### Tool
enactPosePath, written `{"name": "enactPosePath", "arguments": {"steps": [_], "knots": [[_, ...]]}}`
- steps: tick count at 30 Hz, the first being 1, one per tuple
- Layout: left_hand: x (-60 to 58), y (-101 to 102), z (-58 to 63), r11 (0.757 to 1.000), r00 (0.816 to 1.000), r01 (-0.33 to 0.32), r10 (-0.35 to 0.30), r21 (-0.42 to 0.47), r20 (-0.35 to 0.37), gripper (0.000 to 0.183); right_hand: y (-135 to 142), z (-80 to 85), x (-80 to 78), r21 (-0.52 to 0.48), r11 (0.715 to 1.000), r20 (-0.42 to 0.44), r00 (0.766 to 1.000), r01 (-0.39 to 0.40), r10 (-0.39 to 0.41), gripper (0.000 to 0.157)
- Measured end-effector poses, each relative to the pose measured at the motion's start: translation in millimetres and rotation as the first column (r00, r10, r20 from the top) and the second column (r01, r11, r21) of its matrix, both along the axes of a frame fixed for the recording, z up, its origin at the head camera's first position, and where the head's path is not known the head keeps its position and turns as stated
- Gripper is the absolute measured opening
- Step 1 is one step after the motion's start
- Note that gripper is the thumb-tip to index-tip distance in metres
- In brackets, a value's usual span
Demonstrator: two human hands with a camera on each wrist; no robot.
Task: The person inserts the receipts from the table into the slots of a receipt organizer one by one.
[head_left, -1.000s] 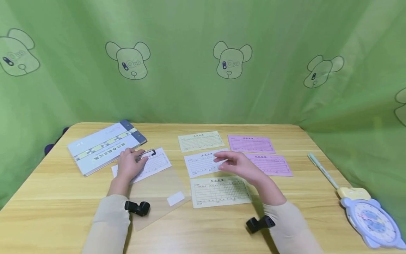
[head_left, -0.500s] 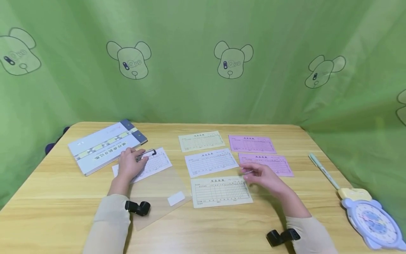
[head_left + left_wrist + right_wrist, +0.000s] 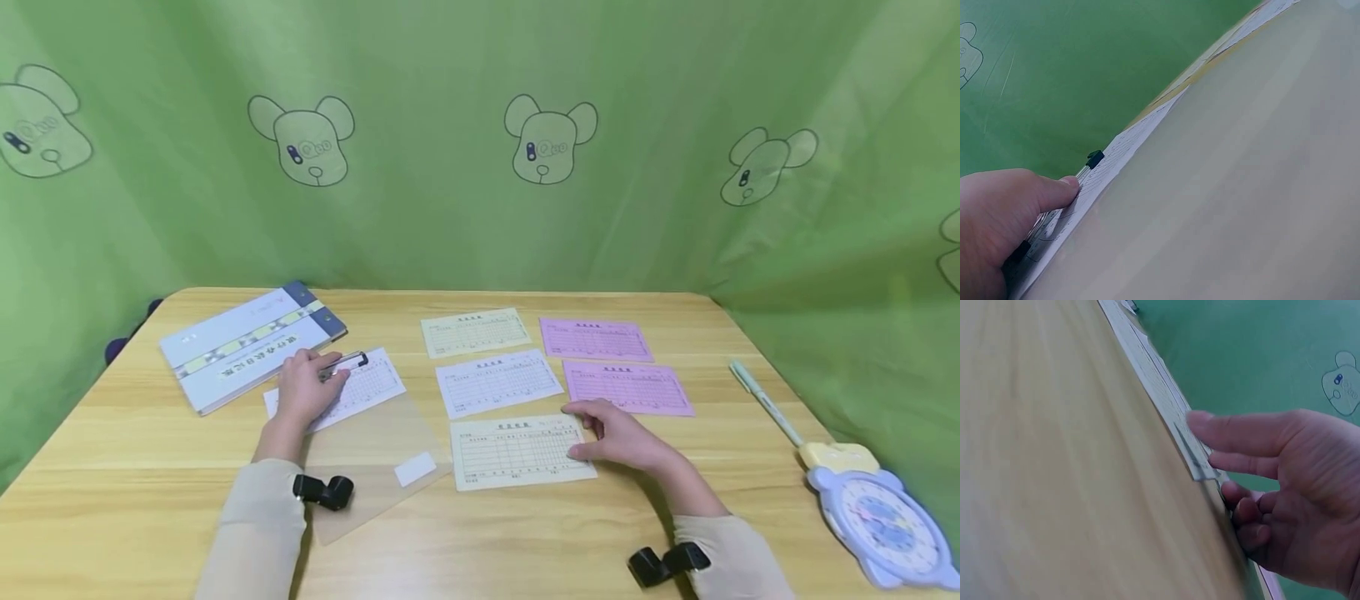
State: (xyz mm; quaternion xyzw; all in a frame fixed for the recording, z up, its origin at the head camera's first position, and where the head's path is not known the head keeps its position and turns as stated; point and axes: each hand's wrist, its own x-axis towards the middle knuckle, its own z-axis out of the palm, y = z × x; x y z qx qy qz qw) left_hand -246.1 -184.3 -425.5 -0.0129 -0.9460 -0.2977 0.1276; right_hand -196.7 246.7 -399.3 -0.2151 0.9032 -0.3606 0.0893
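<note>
My left hand [image 3: 305, 390] grips the metal clip [image 3: 345, 364] of a see-through clipboard [image 3: 375, 500], its thumb on the clip in the left wrist view. Under that clip lies a white printed form [image 3: 371, 387], partly covered by the hand. My right hand [image 3: 618, 437] reaches the right edge of a pale green form [image 3: 521, 458], thumb and forefinger spread apart at that edge. Seen in the right wrist view, the thumb overlaps the corner of this form [image 3: 1172, 419], while the other fingers are loosely bent.
Behind lie a white form [image 3: 495, 383], a yellowish form [image 3: 476, 335] and two pink forms [image 3: 596, 340]. A ledger book [image 3: 247, 346] lies at the left. A green pen [image 3: 765, 404] and a blue toy clock [image 3: 877, 521] are at the right. A green curtain [image 3: 435, 217] hangs behind the table.
My right hand has moved right and toward me, from over the white form to the pale green form's right edge, and its fingers have spread. The left hand stays on the clip.
</note>
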Motion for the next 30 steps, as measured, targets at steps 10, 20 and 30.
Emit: {"name": "enactPosePath", "arguments": {"steps": [10, 20, 30], "knots": [[1.0, -0.6, 1.7, 1.000, 1.000, 0.002, -0.002, 0.005, 0.010, 0.038, -6.2, 2.5, 2.5, 0.127, 0.991, -0.046, 0.998, 0.037, -0.031, 0.046], [0.6, -0.4, 0.7, 1.000, 1.000, 0.001, -0.001, 0.003, 0.014, 0.039, -7.5, 3.8, 4.2, 0.107, 0.994, -0.029, 0.999, 0.036, -0.033, 0.034], [1.0, -0.6, 1.5, 1.000, 1.000, 0.003, -0.003, 0.006, 0.010, 0.039, -8.8, 3.0, 4.7, -0.010, 0.998, -0.016, 0.998, 0.060, -0.060, 0.013]]}}
